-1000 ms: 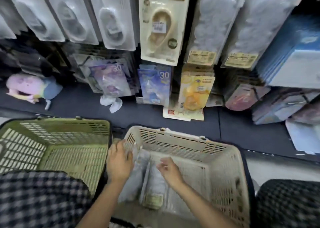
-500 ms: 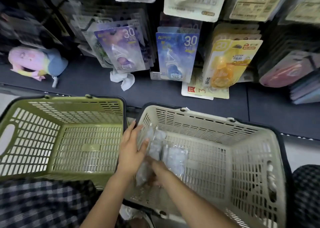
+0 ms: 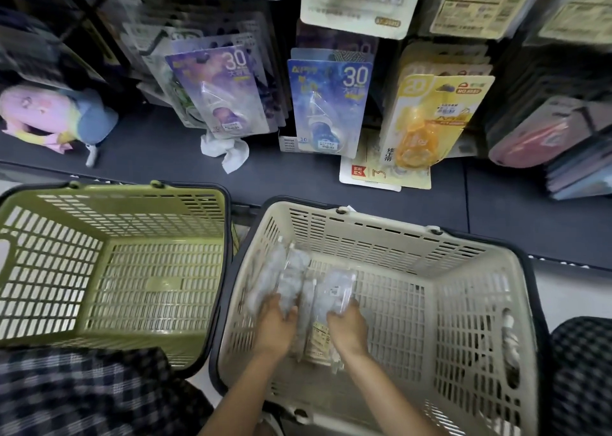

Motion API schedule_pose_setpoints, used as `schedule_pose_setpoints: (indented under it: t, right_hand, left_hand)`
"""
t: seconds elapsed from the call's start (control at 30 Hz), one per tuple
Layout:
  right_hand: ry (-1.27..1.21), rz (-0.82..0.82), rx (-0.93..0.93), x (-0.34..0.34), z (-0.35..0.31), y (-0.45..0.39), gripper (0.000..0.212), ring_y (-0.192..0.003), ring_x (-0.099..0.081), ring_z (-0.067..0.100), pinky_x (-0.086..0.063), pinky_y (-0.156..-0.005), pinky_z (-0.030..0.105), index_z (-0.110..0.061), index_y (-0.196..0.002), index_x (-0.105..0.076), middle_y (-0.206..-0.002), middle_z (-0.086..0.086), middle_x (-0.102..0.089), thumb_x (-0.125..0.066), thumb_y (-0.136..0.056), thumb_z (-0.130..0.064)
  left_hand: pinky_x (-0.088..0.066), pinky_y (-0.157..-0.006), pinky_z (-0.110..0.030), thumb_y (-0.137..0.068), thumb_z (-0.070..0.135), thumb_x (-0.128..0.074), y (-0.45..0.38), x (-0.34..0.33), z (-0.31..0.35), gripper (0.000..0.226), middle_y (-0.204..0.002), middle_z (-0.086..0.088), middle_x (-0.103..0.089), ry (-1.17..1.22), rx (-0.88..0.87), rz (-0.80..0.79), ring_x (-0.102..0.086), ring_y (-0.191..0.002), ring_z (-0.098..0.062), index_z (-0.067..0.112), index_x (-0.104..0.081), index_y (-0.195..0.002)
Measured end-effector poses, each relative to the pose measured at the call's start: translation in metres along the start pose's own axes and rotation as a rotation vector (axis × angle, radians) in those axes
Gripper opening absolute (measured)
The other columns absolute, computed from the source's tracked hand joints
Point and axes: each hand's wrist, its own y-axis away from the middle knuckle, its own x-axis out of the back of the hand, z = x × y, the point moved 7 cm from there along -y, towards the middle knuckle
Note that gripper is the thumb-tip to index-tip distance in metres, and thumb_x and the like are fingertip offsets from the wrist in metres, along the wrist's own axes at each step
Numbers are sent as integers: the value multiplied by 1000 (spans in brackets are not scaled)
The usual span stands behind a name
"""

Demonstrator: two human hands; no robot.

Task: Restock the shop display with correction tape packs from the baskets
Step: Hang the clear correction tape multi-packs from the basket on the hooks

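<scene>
**Both hands gathering packs in the beige basket**

Gripping separate bundles of clear-wrapped correction tape packs (image 3: 299, 280), the left hand (image 3: 275, 328) and right hand (image 3: 347, 328) are now working side by side; half a second ago the right was reaching beneath the left. Packs are lying against the near-left wall of the beige basket (image 3: 374, 227), not yet lifted. Left of that basket, the green basket (image 3: 132, 197) is sitting without packs; beyond it, the display (image 3: 329, 101) is awaiting stock.

Your left hand (image 3: 276, 328) and right hand (image 3: 347, 328) both grip clear packs (image 3: 298, 280) inside the beige basket (image 3: 463, 303), beside the green basket (image 3: 109, 270), below a shelf (image 3: 159, 157) where purple (image 3: 220, 94), blue (image 3: 328, 104) and yellow packs (image 3: 427, 120) hang.
</scene>
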Motion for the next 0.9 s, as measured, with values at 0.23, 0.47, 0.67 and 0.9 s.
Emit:
schedule_pose_setpoints:
  t: [0.23,0.47,0.67,0.9]
  right_hand:
    - [91,-71,-79,-39,4,-12,77,-107,-61,32,-48,-81,35,-5,-131,-32,-120,13,-61,-63,-81,-54]
    - [170,19,-58,-51,-7,-9,60,-100,-63,29,-51,-75,38,-11,-119,-34,-113,8,-62,-58,-84,-53]
    - [81,-2,-49,-60,-12,-10,70,-109,-58,32,-48,-80,35,-7,-126,-37,-123,12,-54,-53,-84,-60]
    - [214,4,-141,-44,-13,-15,61,-103,-63,30,-51,-78,35,-8,-121,-45,-116,8,-62,-63,-79,-48]
  left_hand:
    - [-44,-85,-33,-102,19,-43,-15,-10,-19,16,-99,-8,-62,328,162,12,-57,-90,-24,11,-56,-97]
    - [-56,-82,-38,-104,25,-38,-19,-22,-25,40,-111,-37,-61,494,242,-89,-64,-89,-33,-8,-61,-107]
    - [-55,-52,-19,-105,31,-29,-17,-18,-19,47,-81,-14,-64,660,243,-150,-67,-65,-16,-10,-51,-114]
    - [-33,-112,-47,-100,54,-14,-19,-16,-24,68,-140,-15,-52,553,245,-237,-43,-134,-29,9,-45,-141]
